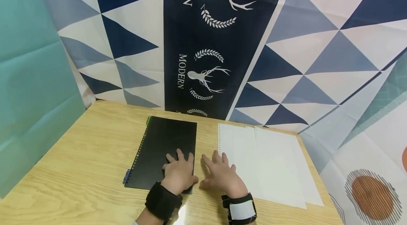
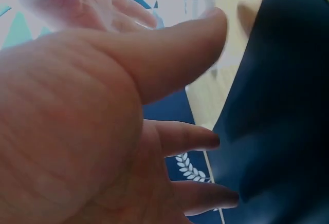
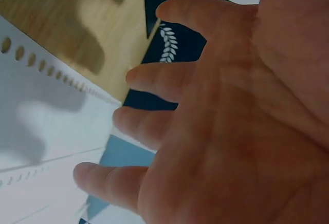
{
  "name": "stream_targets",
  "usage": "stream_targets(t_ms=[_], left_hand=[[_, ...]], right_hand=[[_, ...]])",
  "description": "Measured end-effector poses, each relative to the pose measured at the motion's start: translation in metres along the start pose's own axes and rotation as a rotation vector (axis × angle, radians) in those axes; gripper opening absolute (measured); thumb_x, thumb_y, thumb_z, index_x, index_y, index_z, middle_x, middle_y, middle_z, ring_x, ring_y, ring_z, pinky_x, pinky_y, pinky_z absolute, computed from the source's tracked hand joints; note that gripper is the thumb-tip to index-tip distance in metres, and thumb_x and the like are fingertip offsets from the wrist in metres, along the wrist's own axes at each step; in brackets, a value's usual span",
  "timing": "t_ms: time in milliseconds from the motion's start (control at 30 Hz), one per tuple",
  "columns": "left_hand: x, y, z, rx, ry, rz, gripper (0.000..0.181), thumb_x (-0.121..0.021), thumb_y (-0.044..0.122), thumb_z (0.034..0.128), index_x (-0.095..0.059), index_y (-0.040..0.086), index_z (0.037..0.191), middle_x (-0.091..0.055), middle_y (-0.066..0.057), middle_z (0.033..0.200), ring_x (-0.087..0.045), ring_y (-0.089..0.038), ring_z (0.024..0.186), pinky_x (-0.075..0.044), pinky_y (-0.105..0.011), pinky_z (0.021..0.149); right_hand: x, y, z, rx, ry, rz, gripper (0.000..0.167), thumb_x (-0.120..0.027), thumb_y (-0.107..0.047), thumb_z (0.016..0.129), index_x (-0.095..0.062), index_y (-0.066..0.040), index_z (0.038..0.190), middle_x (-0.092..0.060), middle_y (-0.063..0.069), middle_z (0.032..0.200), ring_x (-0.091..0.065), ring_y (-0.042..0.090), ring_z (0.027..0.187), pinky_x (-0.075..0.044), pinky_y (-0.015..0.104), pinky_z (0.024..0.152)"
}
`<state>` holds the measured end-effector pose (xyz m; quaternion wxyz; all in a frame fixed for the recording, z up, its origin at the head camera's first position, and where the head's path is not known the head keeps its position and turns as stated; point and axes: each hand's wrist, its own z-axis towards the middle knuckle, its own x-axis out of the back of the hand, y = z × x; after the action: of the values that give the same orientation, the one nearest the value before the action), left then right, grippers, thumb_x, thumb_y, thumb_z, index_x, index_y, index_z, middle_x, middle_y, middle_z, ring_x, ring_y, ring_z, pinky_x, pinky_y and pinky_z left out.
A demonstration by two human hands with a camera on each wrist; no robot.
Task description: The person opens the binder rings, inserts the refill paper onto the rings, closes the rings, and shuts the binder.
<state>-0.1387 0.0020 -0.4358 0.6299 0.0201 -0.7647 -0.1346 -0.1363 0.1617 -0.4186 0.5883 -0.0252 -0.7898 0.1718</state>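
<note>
A black binder cover lies flat on the wooden table, with a row of holes down its left edge. Green and blue binding pieces sit at that edge's two ends. My left hand is over the cover's lower right part, fingers spread, thumb past its right edge. Several white punched sheets lie overlapping on the right. My right hand hovers beside their left edge with fingers spread, holding nothing. In the right wrist view, its fingers stand above the sheets and table.
The wooden table extends left of the black cover. Patterned cloth hangs behind its back edge, and a teal cloth along the left. Each wrist wears a black strap.
</note>
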Motion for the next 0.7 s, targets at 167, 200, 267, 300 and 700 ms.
stream_targets(t_ms=[167, 200, 267, 300, 700], left_hand=[[-0.003, 0.001, 0.001, -0.011, -0.017, 0.034, 0.085, -0.080, 0.053, 0.0821, -0.047, 0.016, 0.151, -0.039, -0.031, 0.156, -0.039, -0.068, 0.133, -0.051, -0.070, 0.088], [-0.004, 0.001, 0.000, -0.013, -0.021, 0.041, 0.085, -0.080, 0.053, 0.0818, -0.047, 0.016, 0.151, -0.039, -0.031, 0.156, -0.039, -0.068, 0.134, -0.051, -0.070, 0.088], [-0.004, 0.001, 0.000, -0.015, -0.028, 0.050, 0.085, -0.081, 0.052, 0.0814, -0.048, 0.016, 0.151, -0.039, -0.030, 0.156, -0.039, -0.068, 0.134, -0.050, -0.071, 0.088], [-0.005, 0.001, 0.000, -0.014, -0.029, 0.050, 0.085, -0.081, 0.052, 0.0812, -0.048, 0.016, 0.150, -0.039, -0.030, 0.156, -0.039, -0.068, 0.134, -0.050, -0.071, 0.088], [-0.013, 0.012, 0.005, 0.023, -0.065, 0.065, 0.079, -0.074, 0.049, 0.0880, -0.044, 0.019, 0.154, -0.035, -0.030, 0.160, -0.035, -0.067, 0.137, -0.047, -0.073, 0.091]], right_hand=[[-0.009, 0.002, 0.003, -0.014, -0.016, -0.028, 0.078, -0.081, -0.047, 0.082, -0.051, -0.019, 0.149, -0.030, 0.031, 0.160, -0.030, 0.058, 0.144, -0.036, 0.083, 0.095], [-0.010, 0.002, 0.004, -0.016, -0.019, -0.035, 0.078, -0.081, -0.046, 0.082, -0.051, -0.018, 0.148, -0.031, 0.031, 0.159, -0.032, 0.057, 0.143, -0.038, 0.082, 0.094], [-0.013, 0.002, 0.005, -0.017, -0.025, -0.050, 0.079, -0.083, -0.044, 0.080, -0.052, -0.018, 0.147, -0.032, 0.032, 0.158, -0.036, 0.056, 0.140, -0.041, 0.080, 0.091], [-0.014, 0.002, 0.005, -0.020, -0.026, -0.057, 0.080, -0.084, -0.044, 0.079, -0.051, -0.018, 0.148, -0.032, 0.031, 0.158, -0.037, 0.054, 0.139, -0.042, 0.078, 0.091], [-0.016, 0.005, 0.009, -0.012, -0.001, -0.091, 0.084, -0.088, -0.042, 0.075, -0.052, -0.019, 0.146, -0.037, 0.029, 0.155, -0.043, 0.051, 0.132, -0.044, 0.076, 0.089]])
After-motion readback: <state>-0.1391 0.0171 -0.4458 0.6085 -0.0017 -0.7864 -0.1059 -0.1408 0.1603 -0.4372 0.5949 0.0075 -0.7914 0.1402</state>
